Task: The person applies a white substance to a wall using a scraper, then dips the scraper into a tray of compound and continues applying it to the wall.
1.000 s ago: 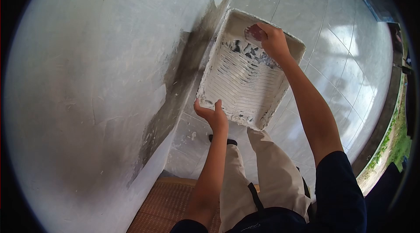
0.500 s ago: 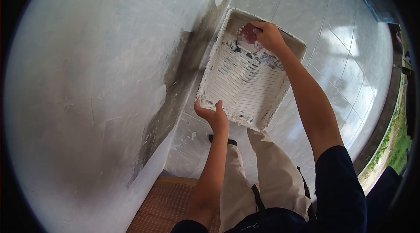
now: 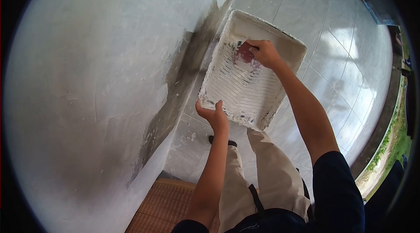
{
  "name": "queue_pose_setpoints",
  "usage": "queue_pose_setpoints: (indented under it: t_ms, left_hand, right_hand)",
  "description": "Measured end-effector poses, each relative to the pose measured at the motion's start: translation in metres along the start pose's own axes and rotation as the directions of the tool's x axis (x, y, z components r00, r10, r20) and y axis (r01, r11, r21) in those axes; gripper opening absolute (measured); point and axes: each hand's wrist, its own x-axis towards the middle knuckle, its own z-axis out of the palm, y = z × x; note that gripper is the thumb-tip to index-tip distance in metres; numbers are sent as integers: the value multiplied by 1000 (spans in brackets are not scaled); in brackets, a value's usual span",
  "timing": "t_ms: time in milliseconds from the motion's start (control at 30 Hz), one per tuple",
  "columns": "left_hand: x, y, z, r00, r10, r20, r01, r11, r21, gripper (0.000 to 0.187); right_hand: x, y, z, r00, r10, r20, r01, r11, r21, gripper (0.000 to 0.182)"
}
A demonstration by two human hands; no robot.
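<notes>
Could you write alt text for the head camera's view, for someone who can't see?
A person's right hand holds a reddish scraper inside a ridged, white-smeared tray; the left hand grips the tray's near corner, beside a patchy grey wall.

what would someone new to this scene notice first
Probably the white-smeared, ribbed tray near the middle, its near-left corner held by the left hand while the right hand holds a flat reddish tool over it. Next, perhaps, the dark strip low on the grey wall at left, and the shiny floor tiles at right.
</notes>
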Motion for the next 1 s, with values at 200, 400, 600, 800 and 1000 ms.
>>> queue_pose_setpoints:
  t_ms: [200,400,600,800,1000]
  left_hand:
    - [3,-6,-2,1000,11,2,-11,1000,-23,77]
    - [0,-2,-14,999,45,21,-42,991,-128,76]
    - [-1,13,-48,978,207,40,-206,978,-30,69]
    - [-7,55,-105,898,416,141,-427,903,57,46]
    - [-24,113,-175,737,653,174,-673,732,105,34]
  right_hand:
    - [-34,-7,37,997,-81,-22,81,996,40,33]
    - [-68,-19,53,992,91,85,-107,972,211,34]
    - [-97,-31,62,960,192,206,-281,711,645,38]
    - [-122,-111,52,952,133,275,-306,398,865,24]
    - [-149,-190,52,973,12,232,-229,203,952,24]
